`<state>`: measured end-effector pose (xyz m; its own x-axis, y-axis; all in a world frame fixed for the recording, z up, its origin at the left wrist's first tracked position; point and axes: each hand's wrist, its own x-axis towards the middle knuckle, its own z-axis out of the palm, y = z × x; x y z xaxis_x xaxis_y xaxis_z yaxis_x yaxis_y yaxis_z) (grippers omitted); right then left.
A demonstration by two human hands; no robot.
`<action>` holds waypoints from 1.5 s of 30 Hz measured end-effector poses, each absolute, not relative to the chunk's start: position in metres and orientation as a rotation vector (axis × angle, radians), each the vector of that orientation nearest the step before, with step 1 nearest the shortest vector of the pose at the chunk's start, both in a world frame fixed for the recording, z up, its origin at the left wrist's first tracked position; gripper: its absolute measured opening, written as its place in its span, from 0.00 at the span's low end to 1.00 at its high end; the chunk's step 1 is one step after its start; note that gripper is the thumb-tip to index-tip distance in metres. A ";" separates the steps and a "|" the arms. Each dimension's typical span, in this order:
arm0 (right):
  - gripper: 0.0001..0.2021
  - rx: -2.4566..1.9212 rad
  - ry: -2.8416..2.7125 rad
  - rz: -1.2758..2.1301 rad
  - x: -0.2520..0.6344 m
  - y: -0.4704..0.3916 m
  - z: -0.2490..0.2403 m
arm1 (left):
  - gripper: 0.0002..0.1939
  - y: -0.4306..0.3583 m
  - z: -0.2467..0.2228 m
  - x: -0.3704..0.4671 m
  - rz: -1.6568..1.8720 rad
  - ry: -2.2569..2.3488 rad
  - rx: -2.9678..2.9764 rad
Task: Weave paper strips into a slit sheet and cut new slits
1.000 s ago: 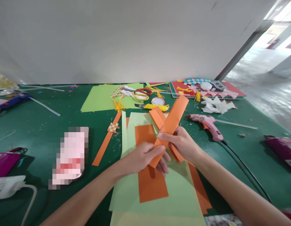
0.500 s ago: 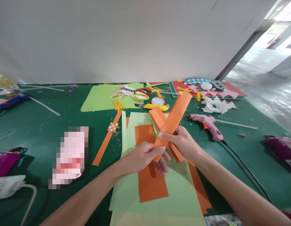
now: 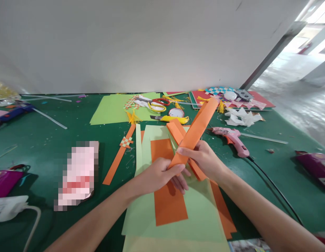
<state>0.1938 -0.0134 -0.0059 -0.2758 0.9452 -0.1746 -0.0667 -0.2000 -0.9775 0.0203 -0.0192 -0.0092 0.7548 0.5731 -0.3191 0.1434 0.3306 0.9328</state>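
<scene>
An orange folded paper strip slants up and away to the right, held in both hands above the paper stack. My left hand pinches its near end between thumb and fingers. Further along, my right hand grips the strip with the thumb on top. Beneath them lie pale green paper sheets with an orange paper rectangle on top. Another folded orange strip rests behind the held one, partly hidden by it and the right hand.
A pink glue gun lies to the right, its cord running nearer. Behind are a yellow utility knife, scissors and bright green paper. Left of the stack lie an orange bookmark-like strip and a blurred pink object.
The held strip's far end has shifted slightly right and away. Both hands keep their grip in nearly the same place.
</scene>
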 end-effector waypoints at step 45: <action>0.15 -1.267 -1.478 1.369 0.199 -0.011 0.001 | 0.28 -0.020 -0.006 0.020 0.530 1.036 1.624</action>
